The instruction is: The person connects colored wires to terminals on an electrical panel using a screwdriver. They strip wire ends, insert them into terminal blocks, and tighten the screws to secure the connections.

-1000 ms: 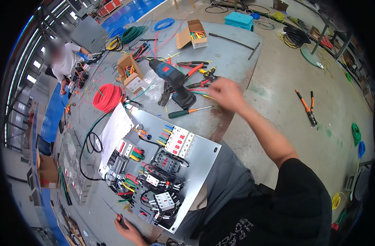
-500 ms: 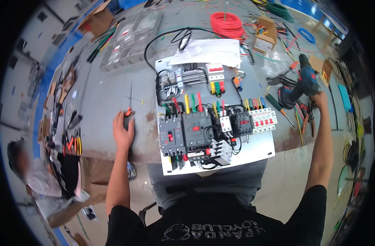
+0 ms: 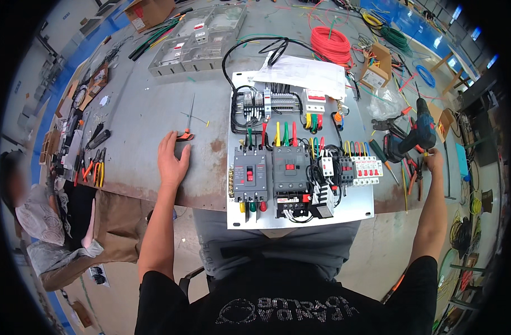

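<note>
My left hand (image 3: 173,161) lies on the grey table, thumb apart from the fingers, holding nothing. Its fingertips are close to an orange-handled screwdriver (image 3: 186,135) whose thin shaft points away. At the right, my right hand (image 3: 434,161) is curled at the rear of a blue-and-black cordless drill (image 3: 424,131); whatever its fingers hold is hidden. Red-handled pliers (image 3: 414,173) lie beside it. Between my hands, a white mounting plate (image 3: 356,209) overhangs the table's front edge. It carries a large grey breaker (image 3: 250,176), a contactor (image 3: 290,170), a white multi-pole breaker (image 3: 367,167) and coloured wires.
Paper sheets (image 3: 303,72) cover the plate's far edge. Beyond are a red wire coil (image 3: 330,44), clear-lidded grey boxes (image 3: 196,58) and a cardboard box (image 3: 376,70). Several hand tools (image 3: 96,167) lie at left, near a seated person (image 3: 46,215). A green-handled screwdriver (image 3: 383,159) lies right of the plate.
The whole view has shifted and become sharper. Both hands keep about the same places on the table, the left by the screwdriver, the right by the drill.
</note>
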Demonstrator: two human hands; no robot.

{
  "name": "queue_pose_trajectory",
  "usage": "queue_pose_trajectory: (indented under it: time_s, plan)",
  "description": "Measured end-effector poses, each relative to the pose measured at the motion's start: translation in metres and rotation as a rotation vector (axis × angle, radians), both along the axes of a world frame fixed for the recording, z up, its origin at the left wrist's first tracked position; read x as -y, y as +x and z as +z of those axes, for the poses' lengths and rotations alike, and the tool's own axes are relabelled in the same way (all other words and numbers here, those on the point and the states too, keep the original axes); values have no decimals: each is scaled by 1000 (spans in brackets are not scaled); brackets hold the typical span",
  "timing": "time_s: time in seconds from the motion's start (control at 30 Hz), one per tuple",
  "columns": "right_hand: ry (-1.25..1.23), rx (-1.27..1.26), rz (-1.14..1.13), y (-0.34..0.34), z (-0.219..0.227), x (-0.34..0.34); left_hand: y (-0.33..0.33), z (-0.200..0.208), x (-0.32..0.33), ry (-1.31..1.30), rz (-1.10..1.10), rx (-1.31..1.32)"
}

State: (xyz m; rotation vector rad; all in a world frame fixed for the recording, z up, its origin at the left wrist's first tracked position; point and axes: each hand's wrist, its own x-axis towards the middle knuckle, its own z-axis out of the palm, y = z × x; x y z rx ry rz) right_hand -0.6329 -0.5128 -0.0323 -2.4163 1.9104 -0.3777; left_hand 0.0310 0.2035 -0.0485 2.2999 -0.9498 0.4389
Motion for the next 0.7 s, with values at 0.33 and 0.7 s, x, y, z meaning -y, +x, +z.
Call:
queue_pose_trajectory:
  time_s: [0.33,0.7]
  plan:
    - [141,-33,174,24,87,-108,-46,45,45,-206,-403,-528]
    - [167,128,1550,425,217,-417,-33,37,95,-148,-732,-1065]
